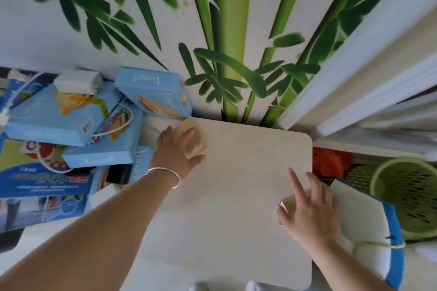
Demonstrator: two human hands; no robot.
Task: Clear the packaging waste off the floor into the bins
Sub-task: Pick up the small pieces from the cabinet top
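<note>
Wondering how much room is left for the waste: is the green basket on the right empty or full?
Cannot tell fully. The green basket stands upright and its visible slotted inner wall is bare, but the frame edge cuts off the bottom.

Blurred lettering on the blue boxes [151, 92] defies reading.
</note>
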